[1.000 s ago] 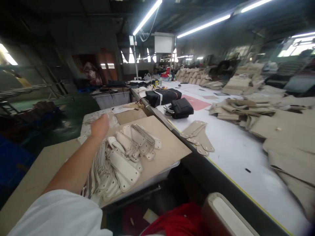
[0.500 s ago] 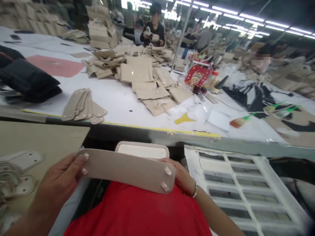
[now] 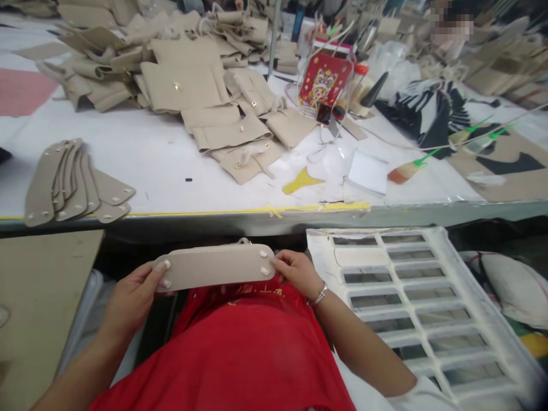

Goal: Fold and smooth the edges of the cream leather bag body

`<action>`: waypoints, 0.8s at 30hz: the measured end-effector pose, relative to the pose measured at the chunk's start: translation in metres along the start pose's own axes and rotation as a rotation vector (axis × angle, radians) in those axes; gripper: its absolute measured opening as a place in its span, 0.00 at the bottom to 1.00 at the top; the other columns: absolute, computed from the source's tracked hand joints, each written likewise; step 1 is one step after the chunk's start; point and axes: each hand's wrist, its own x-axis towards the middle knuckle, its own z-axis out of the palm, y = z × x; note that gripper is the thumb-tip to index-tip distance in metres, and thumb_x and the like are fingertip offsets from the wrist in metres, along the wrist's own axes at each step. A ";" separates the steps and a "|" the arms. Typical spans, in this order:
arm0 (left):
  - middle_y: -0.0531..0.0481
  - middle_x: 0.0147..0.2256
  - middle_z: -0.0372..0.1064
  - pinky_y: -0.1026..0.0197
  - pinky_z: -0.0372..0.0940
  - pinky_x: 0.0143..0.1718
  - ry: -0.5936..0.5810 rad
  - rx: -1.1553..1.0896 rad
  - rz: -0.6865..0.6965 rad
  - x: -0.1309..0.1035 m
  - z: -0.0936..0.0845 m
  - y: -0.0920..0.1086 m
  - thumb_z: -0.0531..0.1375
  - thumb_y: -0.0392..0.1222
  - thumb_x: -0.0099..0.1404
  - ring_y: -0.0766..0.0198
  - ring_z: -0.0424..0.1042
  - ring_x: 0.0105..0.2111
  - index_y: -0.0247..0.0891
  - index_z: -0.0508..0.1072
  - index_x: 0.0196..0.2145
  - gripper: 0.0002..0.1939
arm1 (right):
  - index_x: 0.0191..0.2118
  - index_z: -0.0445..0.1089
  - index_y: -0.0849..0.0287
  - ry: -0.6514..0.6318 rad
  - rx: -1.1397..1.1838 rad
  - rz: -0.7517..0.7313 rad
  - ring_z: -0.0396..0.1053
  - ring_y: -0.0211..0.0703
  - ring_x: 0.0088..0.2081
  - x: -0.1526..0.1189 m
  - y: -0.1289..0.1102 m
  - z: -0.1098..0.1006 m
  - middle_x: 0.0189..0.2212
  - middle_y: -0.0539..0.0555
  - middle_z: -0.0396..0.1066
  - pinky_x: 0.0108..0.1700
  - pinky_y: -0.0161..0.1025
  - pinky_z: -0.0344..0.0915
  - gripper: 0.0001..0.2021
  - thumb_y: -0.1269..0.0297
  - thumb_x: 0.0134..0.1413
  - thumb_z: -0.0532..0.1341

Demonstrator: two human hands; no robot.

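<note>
A long beige strip (image 3: 214,267) with rounded ends stretches level between my hands, over the red apron (image 3: 240,348). Small whitish tabs stick up in pairs near both its ends. My left hand (image 3: 139,288) pinches the left end, thumb on top beside the tabs. At the right end, the fingers of my right hand (image 3: 297,273) are closed on the edge, with a bracelet on the wrist. Behind the strip's upper edge a bit of another piece shows, mostly hidden.
Beyond lies a white worktable (image 3: 158,160) with a fan of beige strips (image 3: 64,182), piled beige pieces (image 3: 184,85), a red bag (image 3: 324,80) and brushes. A slotted white rack (image 3: 377,279) stands at right, a pale board (image 3: 43,297) at left.
The view has tilted down and shifted right. The strip is now nearly level, and it covers most of the white-faced piece seen behind it before. My right hand grips nearer the strip's end edge.
</note>
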 end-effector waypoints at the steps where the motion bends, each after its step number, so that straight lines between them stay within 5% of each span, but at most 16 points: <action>1: 0.55 0.31 0.75 0.67 0.66 0.31 -0.031 0.013 -0.017 0.003 -0.001 0.001 0.54 0.59 0.60 0.64 0.72 0.31 0.39 0.76 0.40 0.23 | 0.26 0.66 0.60 0.015 -0.067 -0.019 0.62 0.33 0.19 0.004 0.001 -0.002 0.17 0.47 0.66 0.23 0.31 0.58 0.13 0.57 0.54 0.58; 13: 0.54 0.32 0.73 0.66 0.63 0.34 -0.106 0.112 -0.041 0.024 -0.003 -0.006 0.55 0.60 0.59 0.60 0.70 0.35 0.39 0.75 0.36 0.22 | 0.23 0.67 0.61 -0.014 -0.331 -0.091 0.58 0.33 0.24 0.024 0.003 -0.008 0.20 0.48 0.64 0.27 0.32 0.50 0.14 0.59 0.54 0.60; 15: 0.51 0.34 0.73 0.63 0.64 0.35 -0.031 0.181 -0.003 0.027 -0.003 -0.010 0.56 0.58 0.59 0.59 0.71 0.34 0.38 0.74 0.39 0.22 | 0.23 0.68 0.62 -0.016 -0.339 -0.079 0.58 0.33 0.24 0.026 0.002 -0.009 0.20 0.48 0.64 0.26 0.32 0.50 0.13 0.59 0.53 0.60; 17: 0.47 0.37 0.72 0.59 0.66 0.38 0.124 0.294 0.160 0.028 0.001 -0.007 0.57 0.56 0.59 0.56 0.71 0.36 0.36 0.72 0.45 0.24 | 0.23 0.68 0.62 -0.010 -0.339 -0.063 0.58 0.33 0.23 0.026 0.002 -0.008 0.19 0.48 0.64 0.26 0.32 0.49 0.13 0.59 0.53 0.61; 19: 0.41 0.44 0.70 0.54 0.65 0.46 0.195 0.391 0.466 0.026 0.012 0.006 0.57 0.56 0.60 0.52 0.70 0.43 0.33 0.68 0.51 0.28 | 0.23 0.69 0.62 -0.001 -0.325 -0.047 0.57 0.33 0.23 0.026 0.003 -0.008 0.19 0.47 0.64 0.26 0.32 0.49 0.14 0.58 0.53 0.61; 21: 0.36 0.52 0.66 0.50 0.59 0.55 0.086 0.438 0.781 0.020 0.032 0.028 0.57 0.58 0.61 0.49 0.65 0.52 0.32 0.64 0.56 0.33 | 0.23 0.69 0.63 0.000 -0.302 -0.040 0.57 0.32 0.22 0.025 0.003 -0.007 0.18 0.47 0.64 0.25 0.32 0.49 0.14 0.57 0.52 0.62; 24: 0.33 0.59 0.58 0.46 0.53 0.60 -0.193 0.475 1.033 0.011 0.071 0.064 0.62 0.61 0.56 0.46 0.58 0.59 0.31 0.56 0.61 0.44 | 0.23 0.69 0.63 -0.015 -0.278 -0.055 0.57 0.32 0.22 0.023 0.002 -0.007 0.17 0.47 0.63 0.25 0.32 0.49 0.15 0.56 0.52 0.62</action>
